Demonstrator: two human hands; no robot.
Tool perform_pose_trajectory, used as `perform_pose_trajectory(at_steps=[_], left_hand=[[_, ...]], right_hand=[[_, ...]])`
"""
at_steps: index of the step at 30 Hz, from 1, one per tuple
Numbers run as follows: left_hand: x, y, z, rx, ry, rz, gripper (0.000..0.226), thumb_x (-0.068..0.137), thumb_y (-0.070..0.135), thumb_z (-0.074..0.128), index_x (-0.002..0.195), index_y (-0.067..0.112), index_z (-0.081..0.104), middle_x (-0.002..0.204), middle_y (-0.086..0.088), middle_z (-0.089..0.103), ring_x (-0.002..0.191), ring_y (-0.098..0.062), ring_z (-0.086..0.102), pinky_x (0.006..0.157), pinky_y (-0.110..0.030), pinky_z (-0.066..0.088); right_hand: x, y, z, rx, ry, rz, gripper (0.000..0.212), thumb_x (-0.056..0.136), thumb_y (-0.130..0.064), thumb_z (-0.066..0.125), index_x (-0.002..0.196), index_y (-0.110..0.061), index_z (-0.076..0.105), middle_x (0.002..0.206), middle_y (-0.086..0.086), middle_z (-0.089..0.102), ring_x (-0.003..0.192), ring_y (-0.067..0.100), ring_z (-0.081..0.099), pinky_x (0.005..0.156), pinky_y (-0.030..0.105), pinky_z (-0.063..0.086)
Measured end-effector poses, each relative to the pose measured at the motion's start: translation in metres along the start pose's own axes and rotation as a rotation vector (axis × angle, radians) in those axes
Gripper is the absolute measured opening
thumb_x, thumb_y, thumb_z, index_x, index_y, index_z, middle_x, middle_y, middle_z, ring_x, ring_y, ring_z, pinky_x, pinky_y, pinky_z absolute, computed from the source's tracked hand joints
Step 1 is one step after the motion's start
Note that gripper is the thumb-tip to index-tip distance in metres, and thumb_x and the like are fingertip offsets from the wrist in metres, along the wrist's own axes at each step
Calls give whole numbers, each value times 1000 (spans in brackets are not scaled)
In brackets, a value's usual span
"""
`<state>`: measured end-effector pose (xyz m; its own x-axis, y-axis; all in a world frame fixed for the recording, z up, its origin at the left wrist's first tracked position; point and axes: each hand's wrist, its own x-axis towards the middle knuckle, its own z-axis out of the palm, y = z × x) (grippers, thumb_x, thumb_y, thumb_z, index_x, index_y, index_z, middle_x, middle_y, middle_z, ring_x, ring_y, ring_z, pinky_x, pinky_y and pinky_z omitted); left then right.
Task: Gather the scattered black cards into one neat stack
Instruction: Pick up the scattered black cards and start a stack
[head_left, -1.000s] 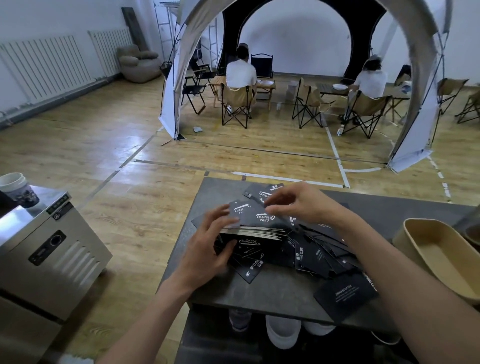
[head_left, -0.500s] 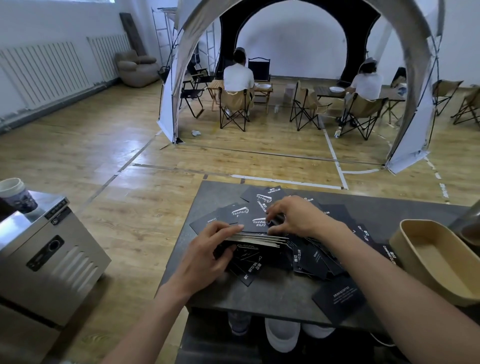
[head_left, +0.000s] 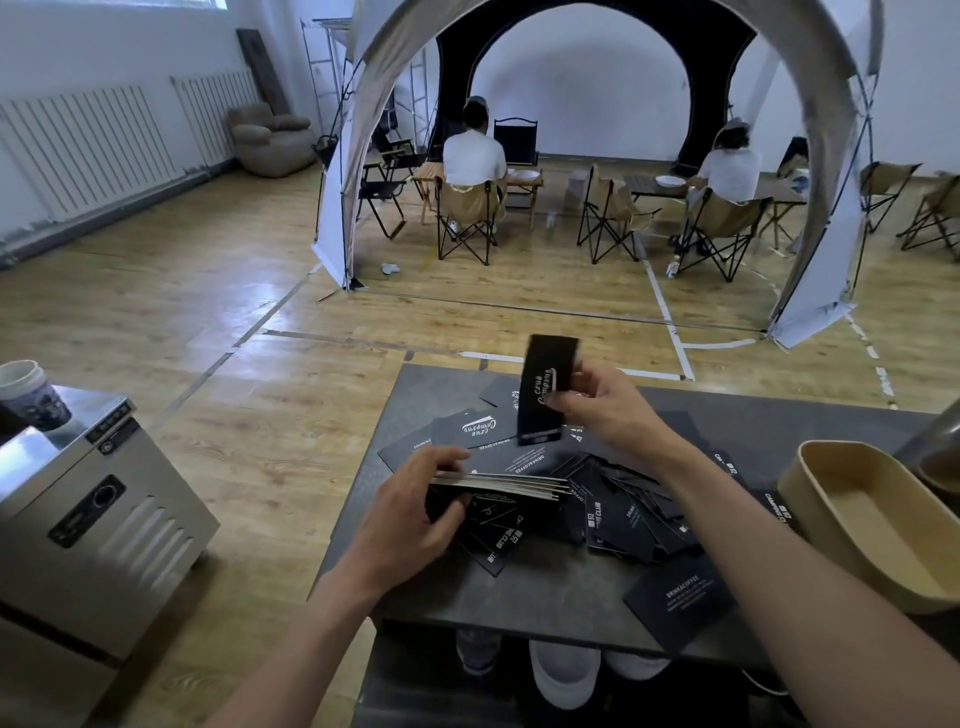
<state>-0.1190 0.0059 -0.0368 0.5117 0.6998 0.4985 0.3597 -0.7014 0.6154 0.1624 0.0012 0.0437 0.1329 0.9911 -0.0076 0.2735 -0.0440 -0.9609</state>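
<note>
I have the right hand closed on one black card. The thumb and the fingertips pinch it at its right long edge, and nothing else is in this hand. The card stands almost upright in the air, with its long axis going up and down and its printed face toward me.

The left hand grips the stack at its left end, thumb on top and fingers below. The stack is held level, a little above the table, and its long axis goes from left to right.

So the lifted card is above the stack, on the far side and a little to the right, and its long axis crosses the axis of the stack. I judge that the next move must lay the card flat and turn it until the two axes agree, then bring it down toward me onto the top.

Many loose cards lie under the stack and to its right, overlapping at many angles. One lies apart near the front edge. The right hand is nearer to them. A tan tray stands on the right.
</note>
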Motion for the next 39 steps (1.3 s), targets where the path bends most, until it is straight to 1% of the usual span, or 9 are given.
perform_pose_trajectory(at_steps=[4, 8, 11, 18, 23, 28, 30, 33, 39], left_hand=[[0, 1, 1, -8, 5, 2, 75, 86, 7, 77, 150, 25, 41, 120, 10, 61, 109, -4, 62, 90, -20, 53], [2, 2, 1, -8, 14, 5, 88, 85, 3, 78, 159, 16, 31, 146, 0, 50, 135, -7, 53, 110, -14, 39], [1, 2, 0, -12, -1, 15, 81, 89, 6, 76, 158, 18, 35, 154, 3, 49, 145, -7, 44, 119, -20, 35], [1, -1, 1, -11, -9, 46, 61, 89, 5, 76, 144, 21, 55, 122, 9, 66, 118, -5, 61, 102, -22, 49], [2, 0, 0, -35, -8, 66, 46, 91, 6, 73, 134, 19, 64, 118, 9, 66, 112, -6, 64, 94, -25, 53], [2, 0, 1, -30, -15, 56, 38, 94, 11, 71, 130, 23, 69, 116, 7, 63, 106, -8, 65, 86, -27, 55], [1, 0, 1, -20, -16, 50, 40, 94, 13, 71, 133, 24, 68, 116, 6, 60, 105, -8, 63, 85, -27, 55], [2, 0, 0, -7, -9, 59, 42, 93, 12, 71, 133, 23, 68, 116, 4, 58, 104, -7, 62, 84, -26, 55], [2, -1, 0, 10, -13, 44, 39, 93, 15, 70, 132, 18, 67, 120, 4, 58, 111, -4, 60, 90, -28, 55]], right_hand=[[-18, 3, 18, 360, -1, 86, 25, 82, 5, 75, 104, -2, 65, 99, 11, 75, 96, 23, 70, 85, 31, 60], [-30, 14, 32, 649, -121, 176, 47, 77, 10, 74, 117, -6, 55, 111, 23, 71, 102, 40, 68, 94, 48, 56], [-33, 19, 30, 733, -101, 152, 44, 82, 5, 68, 121, -13, 58, 93, 12, 73, 91, 36, 70, 91, 53, 57], [-24, 20, 24, 212, -75, 65, 10, 73, -9, 64, 80, -12, 72, 81, 12, 70, 82, 31, 64, 79, 43, 53], [-21, 14, 17, -170, -272, 83, 18, 76, -22, 64, 83, -13, 78, 95, 18, 77, 83, 24, 70, 89, 56, 54], [3, -26, 12, -424, -185, -50, 45, 95, -55, 60, 87, -16, 80, 84, -4, 79, 79, 14, 72, 81, 32, 53], [28, -23, 27, -703, -147, -147, 33, 88, -49, 73, 107, -22, 77, 101, -5, 77, 93, 13, 69, 91, 35, 54], [55, -9, 55, -1001, -335, -132, 65, 85, -35, 80, 144, -24, 55, 140, 0, 64, 130, 21, 56, 109, 36, 44], [64, -11, 64, -972, -226, -287, 50, 84, -16, 79, 131, -23, 65, 111, -1, 69, 107, 23, 64, 96, 41, 51]])
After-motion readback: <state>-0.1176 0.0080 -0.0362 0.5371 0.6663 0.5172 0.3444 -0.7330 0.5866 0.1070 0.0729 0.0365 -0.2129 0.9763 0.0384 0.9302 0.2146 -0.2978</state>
